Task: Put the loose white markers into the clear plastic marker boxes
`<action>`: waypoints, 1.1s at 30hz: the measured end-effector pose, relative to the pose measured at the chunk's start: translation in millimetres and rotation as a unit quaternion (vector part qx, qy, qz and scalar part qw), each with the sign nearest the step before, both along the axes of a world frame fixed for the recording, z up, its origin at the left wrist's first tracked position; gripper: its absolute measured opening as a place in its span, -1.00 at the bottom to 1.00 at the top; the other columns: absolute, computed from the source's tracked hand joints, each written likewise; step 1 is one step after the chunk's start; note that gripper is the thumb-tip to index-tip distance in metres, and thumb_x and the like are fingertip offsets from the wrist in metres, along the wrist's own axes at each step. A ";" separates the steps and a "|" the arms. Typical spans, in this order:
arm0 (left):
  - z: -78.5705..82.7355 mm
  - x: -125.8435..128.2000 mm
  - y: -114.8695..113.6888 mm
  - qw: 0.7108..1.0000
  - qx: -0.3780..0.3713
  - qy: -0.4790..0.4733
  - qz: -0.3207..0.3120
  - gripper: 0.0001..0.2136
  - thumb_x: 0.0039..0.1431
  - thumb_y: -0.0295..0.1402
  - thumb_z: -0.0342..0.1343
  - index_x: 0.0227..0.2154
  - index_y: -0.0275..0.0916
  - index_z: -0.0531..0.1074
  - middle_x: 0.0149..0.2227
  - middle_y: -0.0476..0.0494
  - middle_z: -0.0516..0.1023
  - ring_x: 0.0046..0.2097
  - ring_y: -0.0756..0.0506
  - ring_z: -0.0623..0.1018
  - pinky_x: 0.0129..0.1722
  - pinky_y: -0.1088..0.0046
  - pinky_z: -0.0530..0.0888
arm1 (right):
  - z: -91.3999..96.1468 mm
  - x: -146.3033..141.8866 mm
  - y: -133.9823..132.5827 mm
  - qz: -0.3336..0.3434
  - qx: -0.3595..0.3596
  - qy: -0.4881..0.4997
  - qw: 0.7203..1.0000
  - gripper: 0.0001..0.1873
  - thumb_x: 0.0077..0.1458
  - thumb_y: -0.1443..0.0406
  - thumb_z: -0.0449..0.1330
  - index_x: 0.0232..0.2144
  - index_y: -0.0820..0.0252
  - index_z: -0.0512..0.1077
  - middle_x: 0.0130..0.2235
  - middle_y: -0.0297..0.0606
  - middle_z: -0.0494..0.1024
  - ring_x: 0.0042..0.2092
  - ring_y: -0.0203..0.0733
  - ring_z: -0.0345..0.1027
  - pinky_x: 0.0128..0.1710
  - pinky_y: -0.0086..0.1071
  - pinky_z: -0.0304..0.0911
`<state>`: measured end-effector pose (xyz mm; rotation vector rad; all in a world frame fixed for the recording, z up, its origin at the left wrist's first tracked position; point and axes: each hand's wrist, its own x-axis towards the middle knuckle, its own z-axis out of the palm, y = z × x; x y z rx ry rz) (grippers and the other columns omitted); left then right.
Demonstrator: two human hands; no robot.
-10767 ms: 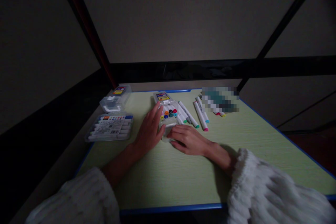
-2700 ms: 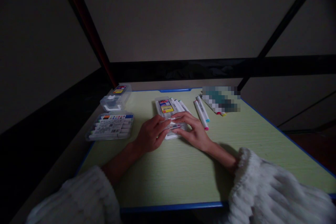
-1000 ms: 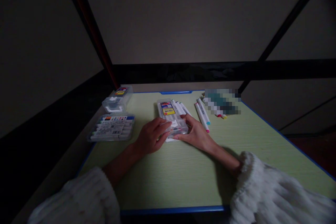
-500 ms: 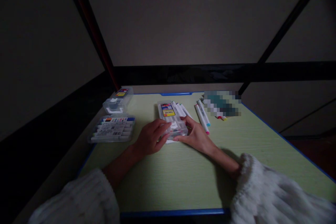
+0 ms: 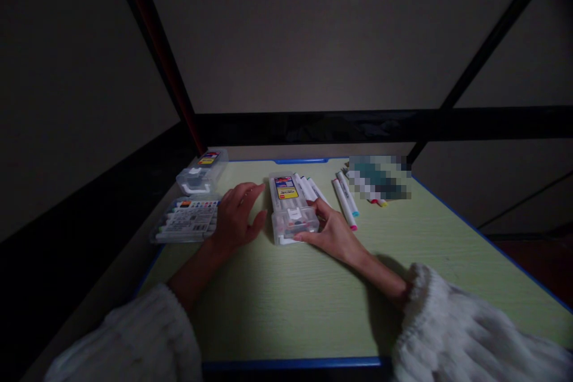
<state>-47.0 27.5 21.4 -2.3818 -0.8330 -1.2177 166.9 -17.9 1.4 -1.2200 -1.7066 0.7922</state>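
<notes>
A clear plastic marker case (image 5: 290, 208) with a yellow and red label lies closed on the green table (image 5: 313, 304). My right hand (image 5: 333, 231) rests against its right side, fingers curled round the near corner. My left hand (image 5: 235, 215) hovers just left of the case, fingers spread, holding nothing. Several loose white markers (image 5: 308, 186) lie right behind the case.
Two more marker cases sit at the left: a flat one (image 5: 190, 221) and a smaller one (image 5: 201, 172) behind it. Two loose markers (image 5: 344, 200) with coloured tips lie to the right, by a blurred teal object (image 5: 378, 176). Dark metal bars frame the table.
My left hand has let go of the case and moved left, fingers spreading. The right hand still holds the case's right side. Earlier the case stood open with coloured caps showing.
</notes>
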 end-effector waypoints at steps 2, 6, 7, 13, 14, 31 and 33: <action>6.1 -3.6 5.9 0.998 -0.015 -0.016 0.051 -0.67 0.13 -0.29 -0.14 -0.07 -0.30 0.25 -0.21 -0.24 0.35 -0.19 -0.15 0.40 -0.23 0.29 0.39 | 1.0 -0.4 -0.4 0.000 -0.001 0.001 1.000 -0.52 -0.26 0.16 0.34 -0.29 0.21 0.26 -0.21 -0.20 0.49 -0.24 -0.15 0.38 -0.31 -0.32 0.29; 22.9 -15.4 21.1 0.971 -0.066 -0.085 0.212 -0.71 0.07 -0.37 -0.03 -0.11 -0.29 0.28 -0.17 -0.24 0.29 -0.10 -0.20 0.34 -0.09 0.22 0.33 | 2.7 -1.1 -1.5 -0.010 -0.007 -0.010 1.000 -0.52 -0.28 0.17 0.35 -0.31 0.22 0.26 -0.28 -0.23 0.49 -0.29 -0.15 0.37 -0.35 -0.33 0.29; 26.7 -20.4 25.7 0.962 -0.079 -0.090 0.245 -0.69 0.05 -0.37 0.01 -0.11 -0.29 0.28 -0.17 -0.25 0.27 -0.11 -0.21 0.33 -0.09 0.20 0.33 | 2.9 -1.3 -1.7 -0.011 -0.010 -0.009 1.000 -0.52 -0.28 0.17 0.35 -0.31 0.22 0.26 -0.29 -0.23 0.49 -0.29 -0.15 0.37 -0.35 -0.33 0.29; 32.4 -59.1 48.9 0.907 -0.182 -0.081 0.370 -0.56 0.02 -0.27 0.09 -0.05 -0.37 0.24 -0.04 -0.35 0.18 0.01 -0.39 0.21 -0.08 0.01 0.26 | 3.1 -2.2 -2.7 0.000 -0.006 0.014 1.000 -0.53 -0.27 0.17 0.34 -0.33 0.21 0.25 -0.27 -0.23 0.47 -0.28 -0.16 0.37 -0.35 -0.33 0.29; 30.9 -64.0 51.1 0.896 -0.207 -0.067 0.388 -0.54 0.03 -0.24 0.08 -0.03 -0.39 0.22 -0.02 -0.39 0.16 0.03 -0.41 0.20 -0.07 -0.01 0.26 | 3.0 -2.3 -2.8 0.001 -0.005 0.015 1.000 -0.53 -0.27 0.17 0.34 -0.32 0.21 0.25 -0.27 -0.23 0.46 -0.28 -0.16 0.37 -0.35 -0.33 0.29; 20.0 -69.6 59.1 0.829 -0.276 0.051 0.484 -0.47 0.07 -0.11 -0.10 -0.01 -0.44 0.23 -0.06 -0.53 0.29 0.00 -0.43 0.28 -0.13 0.10 0.28 | 6.2 -1.9 -3.2 -0.010 0.008 -0.026 1.000 -0.56 -0.26 0.16 0.33 -0.38 0.19 0.21 -0.30 -0.23 0.46 -0.30 -0.15 0.35 -0.41 -0.33 0.27; 21.0 -68.2 58.8 0.825 -0.273 0.058 0.491 -0.46 0.06 -0.09 -0.09 -0.02 -0.45 0.24 -0.07 -0.53 0.30 -0.02 -0.43 0.31 -0.15 0.12 0.30 | 7.0 -2.3 -3.6 -0.004 0.002 -0.018 1.000 -0.55 -0.26 0.17 0.34 -0.36 0.19 0.21 -0.28 -0.22 0.47 -0.30 -0.14 0.36 -0.39 -0.32 0.28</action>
